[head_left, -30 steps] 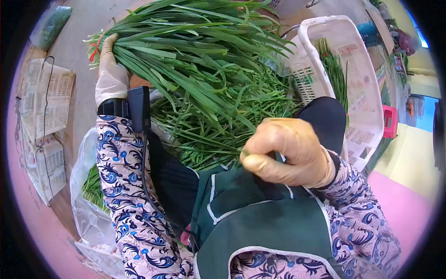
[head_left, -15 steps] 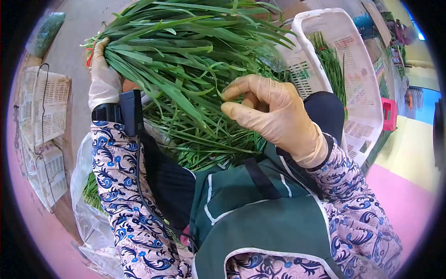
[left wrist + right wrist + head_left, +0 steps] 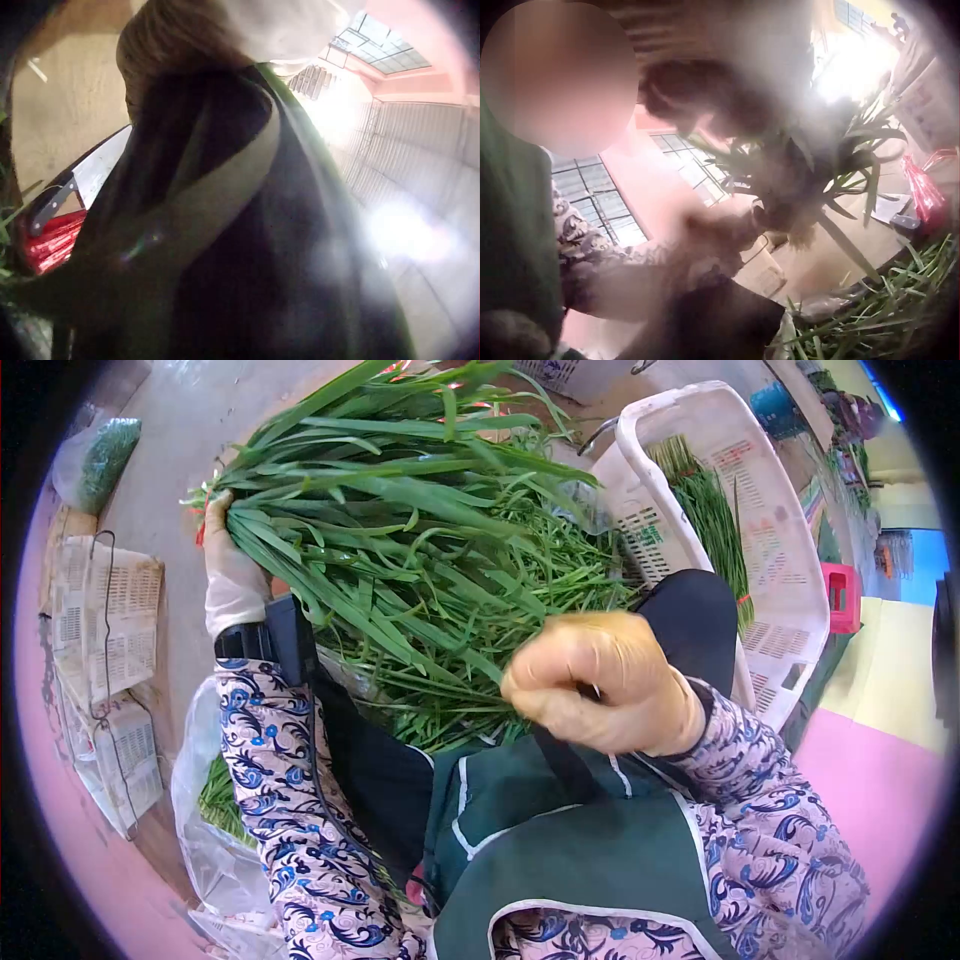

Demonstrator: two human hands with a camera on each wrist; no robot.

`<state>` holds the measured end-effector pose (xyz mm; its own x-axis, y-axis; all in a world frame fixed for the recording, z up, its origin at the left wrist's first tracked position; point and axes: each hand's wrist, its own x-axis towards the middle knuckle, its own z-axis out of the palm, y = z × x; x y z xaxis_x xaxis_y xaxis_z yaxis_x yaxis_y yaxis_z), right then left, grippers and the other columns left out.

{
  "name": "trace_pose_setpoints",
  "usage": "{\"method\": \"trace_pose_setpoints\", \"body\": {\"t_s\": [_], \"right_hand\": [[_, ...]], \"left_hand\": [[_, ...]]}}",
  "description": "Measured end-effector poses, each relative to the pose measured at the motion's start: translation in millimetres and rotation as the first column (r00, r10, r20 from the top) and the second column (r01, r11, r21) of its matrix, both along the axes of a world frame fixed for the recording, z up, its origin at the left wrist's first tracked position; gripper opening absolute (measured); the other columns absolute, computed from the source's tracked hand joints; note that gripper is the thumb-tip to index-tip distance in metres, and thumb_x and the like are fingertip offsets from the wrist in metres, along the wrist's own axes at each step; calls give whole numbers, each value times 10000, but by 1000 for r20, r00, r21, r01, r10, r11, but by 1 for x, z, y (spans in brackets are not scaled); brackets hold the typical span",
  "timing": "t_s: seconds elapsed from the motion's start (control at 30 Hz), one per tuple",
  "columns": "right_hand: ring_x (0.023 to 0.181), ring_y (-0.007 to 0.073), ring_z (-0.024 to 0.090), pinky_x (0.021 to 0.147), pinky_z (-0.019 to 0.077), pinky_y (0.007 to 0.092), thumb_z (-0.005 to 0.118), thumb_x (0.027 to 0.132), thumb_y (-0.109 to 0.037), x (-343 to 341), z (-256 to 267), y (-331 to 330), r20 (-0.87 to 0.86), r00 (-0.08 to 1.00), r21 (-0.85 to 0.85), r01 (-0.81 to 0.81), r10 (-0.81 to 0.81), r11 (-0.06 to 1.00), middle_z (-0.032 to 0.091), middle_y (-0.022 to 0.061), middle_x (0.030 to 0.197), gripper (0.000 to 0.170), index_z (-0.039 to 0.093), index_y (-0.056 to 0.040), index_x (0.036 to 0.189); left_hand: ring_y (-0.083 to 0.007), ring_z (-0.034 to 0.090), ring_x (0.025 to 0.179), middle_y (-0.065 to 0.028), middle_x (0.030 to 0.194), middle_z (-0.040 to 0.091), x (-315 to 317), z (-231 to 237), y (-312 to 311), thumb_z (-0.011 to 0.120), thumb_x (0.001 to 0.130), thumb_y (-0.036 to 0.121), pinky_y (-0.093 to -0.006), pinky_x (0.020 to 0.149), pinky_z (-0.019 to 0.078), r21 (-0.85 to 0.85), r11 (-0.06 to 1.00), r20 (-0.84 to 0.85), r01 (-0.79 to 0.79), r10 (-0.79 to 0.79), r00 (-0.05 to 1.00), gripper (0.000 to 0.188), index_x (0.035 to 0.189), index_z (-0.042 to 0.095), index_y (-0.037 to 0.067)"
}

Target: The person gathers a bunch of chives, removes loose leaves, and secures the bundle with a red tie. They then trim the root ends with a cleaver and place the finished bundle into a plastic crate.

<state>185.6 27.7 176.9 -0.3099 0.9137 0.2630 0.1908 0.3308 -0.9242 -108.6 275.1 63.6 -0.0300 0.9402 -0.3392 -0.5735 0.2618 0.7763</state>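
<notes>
My gloved left hand (image 3: 235,565) grips a large bundle of long flat green leaves (image 3: 390,500), like garlic chives, near its pale cut end. A red tie (image 3: 202,525) goes round that end, and the leaves fan out to the right. In front of the apron (image 3: 570,830) my gloved right hand (image 3: 605,685) is curled, thumb against forefinger, with thin green leaf ends running to its fingertips. What it pinches is mostly hidden. Below the bundle lies a heap of loose leaves (image 3: 440,710). Dark leaves fill much of the left wrist view.
A white plastic basket (image 3: 645,425) at the right holds another tied bunch (image 3: 705,510). Crates (image 3: 110,610) stand at the left, beside a clear plastic bag (image 3: 200,770) with greens. A knife (image 3: 56,202) lies by red plastic ties (image 3: 56,244). A pink object (image 3: 842,598) stands beyond the basket.
My right hand reached up to the leaves with thumb and forefinger parted, then drew back toward the apron and curled. The left hand keeps its grip on the bundle, which shifted slightly.
</notes>
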Motion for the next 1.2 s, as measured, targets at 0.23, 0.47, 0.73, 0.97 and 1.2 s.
{"method": "trace_pose_setpoints", "body": {"t_s": [0.23, 0.47, 0.73, 0.97, 1.2], "right_hand": [[743, 210, 649, 677, 520, 321, 720, 844, -90, 37, 47, 7, 208, 978, 5, 7, -8, 1000, 658, 76, 845, 101, 659, -51, 914], [1189, 346, 554, 1028, 421, 431, 837, 667, -249, 0, 27, 101, 543, 707, 599, 52, -453, 799, 525, 205, 1325, 943, 361, -16, 1447], [995, 379, 660, 857, 518, 421, 759, 769, -248, 37, -24, 134, 495, 862, 201, 10, -111, 979, 673, 217, 1067, 669, 463, -55, 1337], [1031, 324, 661, 899, 507, 375, 749, 815, -238, 49, -3, 147, 530, 845, 180, -28, -73, 983, 677, 188, 1112, 522, 587, -46, 1274], [1117, 273, 621, 978, 470, 357, 725, 870, -188, 55, -7, 133, 517, 856, 191, -75, -35, 979, 649, 165, 1194, 501, 547, -24, 1308]], "left_hand": [[-351, 635, 1088, -166, 1274, 621, -3, -2, -5, 555, 916, 306, -486, 937, 544, -58, 997, 102, 49, -43, 994, 483, 1325, 545, 50], [-329, 648, 1064, -165, 1213, 642, 6, -3, -3, 619, 858, 88, -476, 955, 548, 35, 990, 220, 138, -142, 965, 424, 1275, 567, 32], [-312, 685, 972, -177, 1114, 675, 14, 13, -19, 587, 890, 49, -459, 880, 589, 12, 955, 293, 296, -287, 912, 306, 1183, 579, -36], [-320, 674, 968, -167, 1114, 667, 18, 10, -18, 603, 866, 50, -474, 878, 575, 13, 959, 278, 282, -275, 920, 334, 1193, 574, -11], [-324, 675, 997, -182, 1155, 662, 20, 12, -20, 598, 871, 59, -462, 916, 566, 38, 941, 183, 336, -338, 923, 400, 1263, 552, -5]]}}
